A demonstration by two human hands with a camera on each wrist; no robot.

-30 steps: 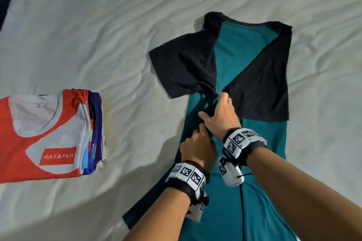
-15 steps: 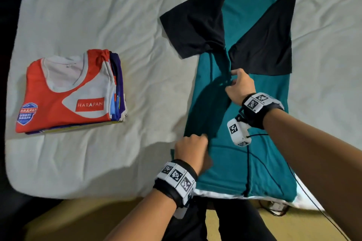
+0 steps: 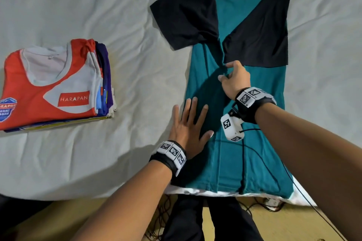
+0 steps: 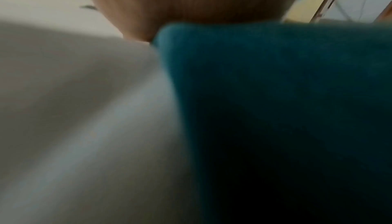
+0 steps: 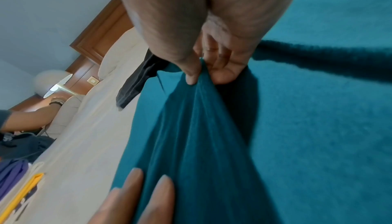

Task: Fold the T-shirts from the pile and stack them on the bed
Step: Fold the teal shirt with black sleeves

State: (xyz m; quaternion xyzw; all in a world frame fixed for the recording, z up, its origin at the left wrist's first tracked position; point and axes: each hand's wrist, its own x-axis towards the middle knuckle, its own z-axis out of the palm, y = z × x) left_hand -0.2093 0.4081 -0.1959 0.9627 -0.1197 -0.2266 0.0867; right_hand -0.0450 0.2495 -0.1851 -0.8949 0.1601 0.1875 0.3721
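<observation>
We see a teal cotton T-shirt with black sleeves lying flat on a bed covered in a wrinkled pale grey sheet. It lies lengthwise, collar at the far end, hem at the near edge of the bed. Its right side is already folded in, that black sleeve lying across the chest; the left sleeve spreads out to the left on the sheet.

Our left hand lies flat, fingers straight and spread, pressing the shirt's left edge near its middle. Our right hand pinches a gathered ridge of teal cloth between thumb and fingers, just below the sleeves.

The fabric looks light, soft and limp. It bunches into pleats under the pinch, so we judge it will sag and crease unless held at two points and smoothed flat. The best holds seem to be the left shoulder seam and the left hem corner, to carry that side over.

To the left, well apart, a stack of folded T-shirts sits on the sheet, a red and white jersey printed HARAPAN on top.

Beyond the near bed edge we see a yellowish floor with thin dark cables. In the right wrist view a wooden headboard, a pale blue wall and another person's arm appear at the far end.
</observation>
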